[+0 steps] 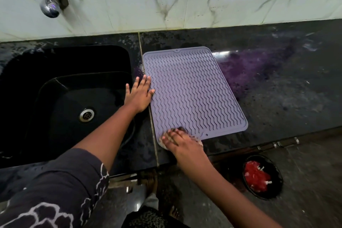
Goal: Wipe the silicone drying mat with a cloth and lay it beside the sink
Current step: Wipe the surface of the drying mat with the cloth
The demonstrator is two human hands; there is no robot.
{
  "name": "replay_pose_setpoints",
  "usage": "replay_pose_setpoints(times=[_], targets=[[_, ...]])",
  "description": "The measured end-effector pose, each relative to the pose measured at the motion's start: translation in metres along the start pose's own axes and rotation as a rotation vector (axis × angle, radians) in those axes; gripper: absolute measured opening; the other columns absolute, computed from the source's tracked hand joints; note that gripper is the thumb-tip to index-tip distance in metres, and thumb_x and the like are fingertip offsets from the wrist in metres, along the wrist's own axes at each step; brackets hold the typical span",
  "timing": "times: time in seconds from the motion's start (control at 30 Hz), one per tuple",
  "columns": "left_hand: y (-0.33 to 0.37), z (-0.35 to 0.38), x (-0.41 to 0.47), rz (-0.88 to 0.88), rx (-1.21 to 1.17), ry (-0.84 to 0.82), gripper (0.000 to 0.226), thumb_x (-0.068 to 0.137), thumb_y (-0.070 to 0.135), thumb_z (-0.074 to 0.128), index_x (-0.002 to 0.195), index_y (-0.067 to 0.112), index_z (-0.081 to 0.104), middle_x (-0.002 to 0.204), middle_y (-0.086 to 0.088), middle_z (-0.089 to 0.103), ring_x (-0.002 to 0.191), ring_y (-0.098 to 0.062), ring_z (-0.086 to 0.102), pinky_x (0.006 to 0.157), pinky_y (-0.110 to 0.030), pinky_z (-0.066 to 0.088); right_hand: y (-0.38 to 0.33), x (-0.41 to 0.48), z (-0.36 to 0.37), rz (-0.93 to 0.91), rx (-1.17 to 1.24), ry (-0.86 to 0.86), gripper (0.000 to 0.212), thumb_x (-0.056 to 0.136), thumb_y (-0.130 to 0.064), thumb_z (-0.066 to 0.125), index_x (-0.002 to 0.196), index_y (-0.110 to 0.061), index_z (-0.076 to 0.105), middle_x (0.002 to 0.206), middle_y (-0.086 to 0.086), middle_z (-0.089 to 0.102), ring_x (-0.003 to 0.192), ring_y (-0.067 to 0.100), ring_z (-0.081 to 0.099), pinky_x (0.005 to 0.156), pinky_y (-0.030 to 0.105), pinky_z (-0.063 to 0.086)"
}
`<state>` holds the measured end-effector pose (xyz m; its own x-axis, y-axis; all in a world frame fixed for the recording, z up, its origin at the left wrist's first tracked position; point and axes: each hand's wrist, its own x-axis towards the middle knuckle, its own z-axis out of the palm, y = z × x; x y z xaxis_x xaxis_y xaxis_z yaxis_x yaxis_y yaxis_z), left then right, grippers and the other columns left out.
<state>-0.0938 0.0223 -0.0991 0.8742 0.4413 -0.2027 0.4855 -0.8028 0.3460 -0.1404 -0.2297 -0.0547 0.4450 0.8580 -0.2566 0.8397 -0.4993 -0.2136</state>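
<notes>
Black speckled stone bench (277, 98) carries a lilac rectangular silicone drying mat (192, 92) with wavy ridges, lying flat just right of the black sink (61, 98). Left hand (139, 94) presses flat, fingers spread, on the mat's left edge. Right hand (178, 139), its grip a flat palm, presses a pale crumpled cloth (199, 142) onto the mat's near-left corner.

We see a matt lilac silicone drying mat (194, 92), its surface ribbed with raised wavy lines. It lies on a glossy black stone tabletop (277, 83), speckled and wet in places. The sink (61, 98) is smooth, shiny black, with a bright metal drain (86, 114). The tap (48, 3) is polished metal. The wall tiles (166, 7) look like glossy veined marble.
</notes>
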Motion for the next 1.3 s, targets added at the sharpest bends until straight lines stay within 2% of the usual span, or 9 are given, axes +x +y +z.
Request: replay_pose_setpoints(times=[0.2, 0.4, 0.67, 0.87, 0.97, 1.07, 1.17, 1.23, 1.3], targets=[[0.001, 0.002, 0.000, -0.006, 0.008, 0.017, 0.057, 0.099, 0.047, 0.017, 0.149, 0.030, -0.003, 0.159, 0.008, -0.007, 0.145, -0.016, -0.012, 0.112, -0.048, -0.013, 0.005, -0.010, -0.029, 0.096, 0.093, -0.021, 0.074, 0.076, -0.010, 0.070, 0.140, -0.022, 0.032, 0.141, 0.006, 0.042, 0.124, 0.026, 0.041, 0.101, 0.042, 0.041], [0.002, 0.007, -0.001, -0.010, 0.034, 0.102, 0.055, 0.100, 0.043, 0.018, 0.150, 0.027, 0.004, 0.159, 0.008, 0.001, 0.146, -0.017, -0.006, 0.113, -0.050, -0.010, -0.027, 0.000, -0.002, -0.018, 0.004, 0.054, 0.064, 0.088, -0.013, 0.053, 0.144, -0.016, 0.021, 0.152, 0.010, 0.023, 0.139, 0.031, 0.018, 0.105, 0.050, 0.032], [0.003, 0.008, -0.002, -0.010, 0.049, 0.138, 0.054, 0.100, 0.042, 0.018, 0.150, 0.026, 0.008, 0.159, 0.007, 0.005, 0.146, -0.018, -0.002, 0.113, -0.052, -0.008, 0.032, -0.038, -0.015, 0.343, -0.097, 0.078, 0.046, 0.090, -0.015, 0.048, 0.134, -0.011, 0.034, 0.134, 0.012, 0.038, 0.121, 0.029, 0.036, 0.087, 0.038, 0.048], [0.002, 0.009, -0.003, -0.005, 0.053, 0.143, 0.054, 0.100, 0.042, 0.017, 0.150, 0.026, 0.008, 0.159, 0.006, 0.006, 0.146, -0.019, -0.001, 0.113, -0.052, -0.008, -0.051, -0.012, -0.018, 0.261, -0.200, -0.066, 0.042, 0.090, -0.018, 0.050, 0.125, 0.003, 0.039, 0.125, 0.025, 0.037, 0.115, 0.039, 0.037, 0.085, 0.045, 0.049], [0.004, 0.008, -0.005, 0.002, 0.064, 0.140, 0.054, 0.100, 0.041, 0.017, 0.150, 0.026, 0.007, 0.159, 0.006, 0.005, 0.146, -0.019, -0.002, 0.113, -0.052, -0.009, -0.066, 0.007, -0.026, 0.174, -0.055, -0.054, 0.036, 0.092, -0.016, 0.043, 0.123, 0.002, 0.045, 0.122, 0.021, 0.041, 0.111, 0.036, 0.038, 0.080, 0.045, 0.046], [0.007, 0.002, -0.007, -0.035, 0.079, 0.082, 0.055, 0.100, 0.042, 0.018, 0.151, 0.025, 0.006, 0.160, 0.003, 0.001, 0.146, -0.019, -0.006, 0.113, -0.051, -0.011, -0.030, 0.009, -0.042, 0.178, 0.305, -0.009, 0.043, 0.089, -0.016, 0.053, 0.131, -0.019, 0.046, 0.122, 0.007, 0.047, 0.112, 0.026, 0.042, 0.091, 0.042, 0.046], [0.030, -0.013, -0.006, -0.046, 0.134, 0.133, 0.058, 0.098, 0.045, 0.030, 0.149, 0.020, 0.019, 0.159, -0.010, 0.002, 0.146, -0.025, -0.005, 0.113, -0.047, -0.010, 0.022, 0.011, -0.064, 0.254, 0.365, 0.306, 0.045, 0.090, -0.020, 0.052, 0.133, -0.029, 0.045, 0.124, -0.002, 0.049, 0.111, 0.019, 0.042, 0.089, 0.034, 0.043], [0.065, -0.025, -0.009, -0.005, -0.132, 0.211, 0.054, 0.095, 0.050, 0.037, 0.135, 0.015, 0.047, 0.147, -0.018, 0.038, 0.140, -0.029, 0.028, 0.114, -0.042, 0.014, 0.046, 0.019, -0.079, 0.286, 0.324, 0.505, 0.045, 0.088, -0.019, 0.054, 0.132, -0.026, 0.047, 0.124, -0.001, 0.051, 0.111, 0.020, 0.044, 0.083, 0.032, 0.043], [0.111, -0.039, -0.011, -0.038, -0.783, 0.018, 0.061, 0.089, 0.063, 0.036, 0.107, 0.014, 0.067, 0.108, -0.011, 0.068, 0.109, -0.027, 0.061, 0.095, -0.034, 0.042, 0.065, 0.032, -0.095, 0.305, 0.333, 0.602, 0.046, 0.086, -0.016, 0.057, 0.132, -0.020, 0.049, 0.124, 0.003, 0.054, 0.112, 0.023, 0.046, 0.083, 0.034, 0.043]])
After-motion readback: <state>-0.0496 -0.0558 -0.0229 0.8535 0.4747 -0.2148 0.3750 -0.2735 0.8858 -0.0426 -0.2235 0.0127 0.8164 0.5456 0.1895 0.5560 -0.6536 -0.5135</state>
